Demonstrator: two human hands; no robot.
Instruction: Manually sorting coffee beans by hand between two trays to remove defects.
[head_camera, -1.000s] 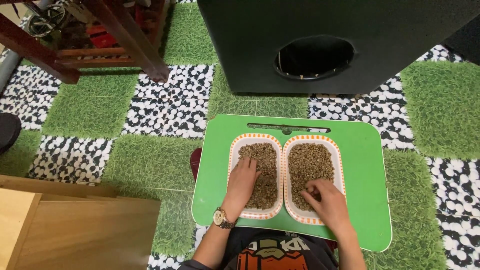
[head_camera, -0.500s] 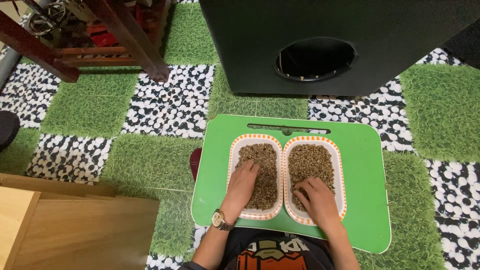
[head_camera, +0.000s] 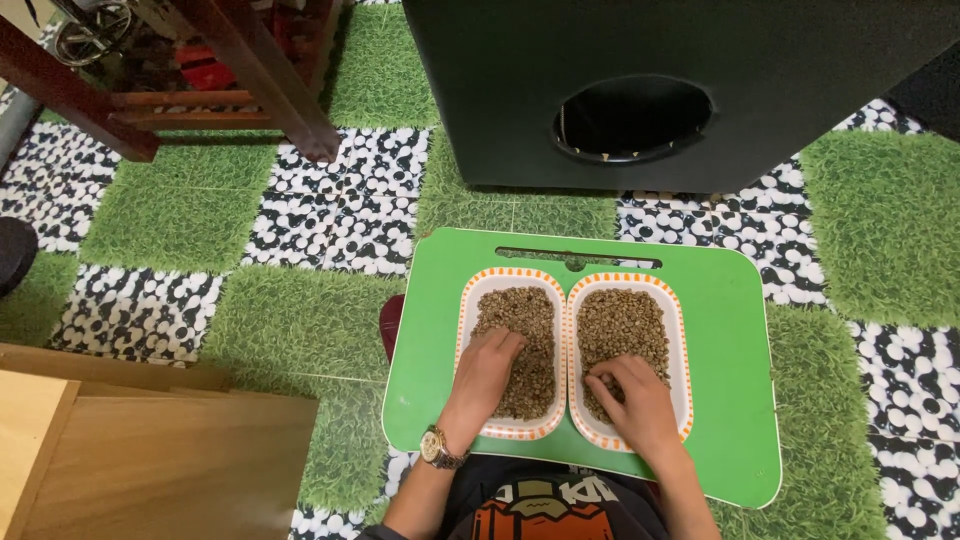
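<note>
Both hands, left hand (head_camera: 484, 370) and right hand (head_camera: 634, 397), perhaps hide beans (head_camera: 620, 320).

Left hand (head_camera: 484, 372) flat, right hand (head_camera: 633, 397) curled.

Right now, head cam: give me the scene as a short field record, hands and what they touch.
surface: green lap tray on a floor of grass and pebble tiles
left dish: white, orange rim, brown beans
right dish: same kind, touching the left dish
left hand: resting in the left dish beans, watch on wrist
right hand: fingers bent into the right dish beans
behind tray: black box with a round hole
</note>
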